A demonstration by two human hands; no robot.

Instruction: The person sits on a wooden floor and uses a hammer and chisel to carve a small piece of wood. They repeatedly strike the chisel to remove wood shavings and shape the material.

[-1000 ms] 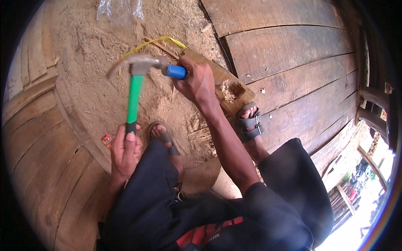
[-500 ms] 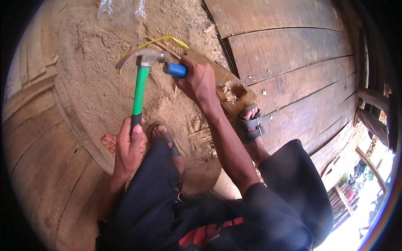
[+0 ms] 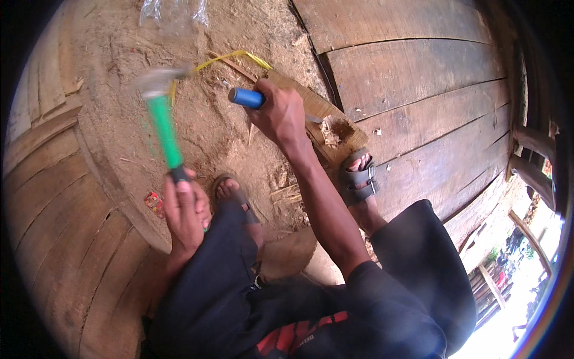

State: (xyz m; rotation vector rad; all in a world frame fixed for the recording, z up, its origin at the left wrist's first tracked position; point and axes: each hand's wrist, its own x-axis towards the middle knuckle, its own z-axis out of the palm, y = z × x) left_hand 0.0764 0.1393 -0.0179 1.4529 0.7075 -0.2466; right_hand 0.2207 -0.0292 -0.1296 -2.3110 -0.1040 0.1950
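Observation:
My left hand (image 3: 188, 209) grips the black end of a claw hammer (image 3: 162, 128) with a green handle. Its steel head is smeared by motion, well to the left of the chisel. In my right hand (image 3: 280, 110) is a chisel (image 3: 245, 97), its blue handle end sticking out to the left of my fist. The chisel's metal blade shows on the other side of the fist, pointing at a hollow cut in a wooden block (image 3: 353, 139). Pale wood shavings (image 3: 330, 133) lie in and around that hollow. My fingers hide the middle of the chisel.
My sandalled feet (image 3: 359, 176) rest on the dirt floor, one against the block. A yellow strap (image 3: 242, 54) lies beyond the block. Wide planks (image 3: 418, 78) stretch along the right, more boards (image 3: 54, 215) on the left. Clear plastic (image 3: 173, 11) lies at the far edge.
The hammer has swung left, away from the chisel's handle end, its head now blurred. My right hand and the chisel have hardly moved.

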